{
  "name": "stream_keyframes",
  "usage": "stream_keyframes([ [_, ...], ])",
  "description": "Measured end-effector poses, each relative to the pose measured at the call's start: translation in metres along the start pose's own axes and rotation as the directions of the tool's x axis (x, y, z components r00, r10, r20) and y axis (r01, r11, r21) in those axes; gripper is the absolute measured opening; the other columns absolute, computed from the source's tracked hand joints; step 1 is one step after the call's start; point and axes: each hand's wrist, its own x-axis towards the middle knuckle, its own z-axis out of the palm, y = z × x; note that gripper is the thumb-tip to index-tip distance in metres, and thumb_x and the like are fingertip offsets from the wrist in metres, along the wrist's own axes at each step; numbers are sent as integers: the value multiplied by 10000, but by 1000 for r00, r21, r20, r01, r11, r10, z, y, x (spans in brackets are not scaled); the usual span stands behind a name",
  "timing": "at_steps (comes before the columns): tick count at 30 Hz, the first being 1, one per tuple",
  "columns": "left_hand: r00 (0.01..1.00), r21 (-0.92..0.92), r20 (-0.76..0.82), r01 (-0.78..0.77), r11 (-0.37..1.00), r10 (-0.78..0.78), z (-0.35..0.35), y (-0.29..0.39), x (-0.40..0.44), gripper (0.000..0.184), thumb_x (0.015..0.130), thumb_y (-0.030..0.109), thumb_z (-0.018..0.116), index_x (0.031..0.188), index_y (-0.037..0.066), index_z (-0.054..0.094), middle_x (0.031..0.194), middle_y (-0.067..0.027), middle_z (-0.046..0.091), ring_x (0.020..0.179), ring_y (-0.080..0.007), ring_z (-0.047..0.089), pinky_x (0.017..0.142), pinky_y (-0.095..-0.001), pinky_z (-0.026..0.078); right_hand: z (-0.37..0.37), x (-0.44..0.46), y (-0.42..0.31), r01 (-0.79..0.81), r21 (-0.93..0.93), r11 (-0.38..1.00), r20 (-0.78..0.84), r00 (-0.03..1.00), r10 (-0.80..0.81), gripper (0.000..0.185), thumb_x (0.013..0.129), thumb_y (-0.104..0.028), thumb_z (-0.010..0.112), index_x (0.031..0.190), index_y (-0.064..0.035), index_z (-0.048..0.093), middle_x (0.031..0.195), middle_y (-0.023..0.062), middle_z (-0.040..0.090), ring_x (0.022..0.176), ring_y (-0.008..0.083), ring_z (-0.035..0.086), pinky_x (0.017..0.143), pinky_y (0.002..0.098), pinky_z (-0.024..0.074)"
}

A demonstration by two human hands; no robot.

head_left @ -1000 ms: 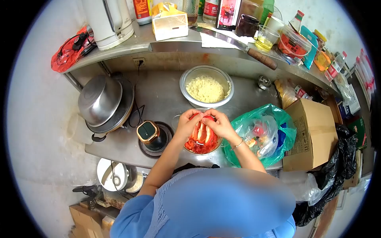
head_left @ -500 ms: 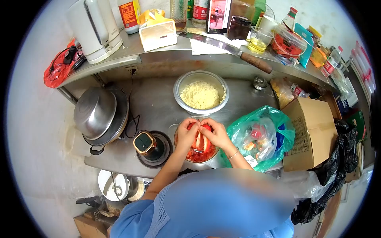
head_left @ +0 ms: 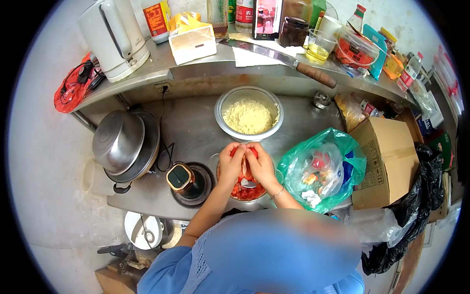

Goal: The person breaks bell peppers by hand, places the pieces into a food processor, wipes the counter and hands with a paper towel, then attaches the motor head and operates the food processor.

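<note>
My left hand (head_left: 231, 165) and my right hand (head_left: 262, 165) are closed together on a red pepper (head_left: 253, 151), thumbs side by side on top. Its pale inner side shows between the palms, but the fingers cover most of it. Directly below is a clear bowl (head_left: 247, 200) with chopped red pieces (head_left: 240, 192) and a metal blade (head_left: 249, 184) standing in it. Beyond my hands sits a steel bowl (head_left: 223, 125) of finely chopped pale yellow food (head_left: 247, 116). On the left is a black and gold chopper motor unit (head_left: 180, 177).
A green plastic bag (head_left: 289, 171) with scraps lies at the right, beside a cardboard box (head_left: 389, 161). An upturned metal bowl (head_left: 117, 139) rests on a pan at the left. On the shelf above, a large knife (head_left: 274, 54) has its wooden handle past the edge.
My hands have drawn closer together and folded round the pepper, so less of its red flesh shows. More of the bowl's contents and the blade is visible beneath. The view has shifted slightly.
</note>
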Motion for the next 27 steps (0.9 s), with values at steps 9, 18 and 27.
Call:
stream_keyframes([
  [9, 996, -239, -88, -43, 970, 22, 3, 16, 5, 74, 842, 60, 506, 786, 21, 535, 730, -58, 546, 672, -140, 539, 635, -259, 455, 0, 13, 47, -102, 526, 845, -181, 957, 229, 162, 912, -139, 423, 897, -33, 544, 823, 20, 545, 741, 89, 486, 695, 234, 420],
  [18, 955, -662, -267, -88, 744, -125, -10, 31, 26, 267, 935, 265, 459, 739, 88, 421, 740, -52, 477, 707, -182, 489, 714, -348, 459, -61, 22, 49, 46, 742, 669, -361, 869, 340, 232, 933, -246, 357, 1033, -58, 446, 857, 112, 550, 757, 256, 593, 653, 408, 534],
  [27, 980, 44, -92, -172, 984, 175, -27, 32, 7, 177, 904, 166, 526, 809, 18, 543, 754, -47, 572, 671, -117, 552, 626, -266, 479, -72, -6, 25, -178, 687, 704, -61, 952, 300, 195, 904, -185, 425, 1022, -47, 496, 848, 74, 572, 754, 149, 582, 665, 274, 500],
])
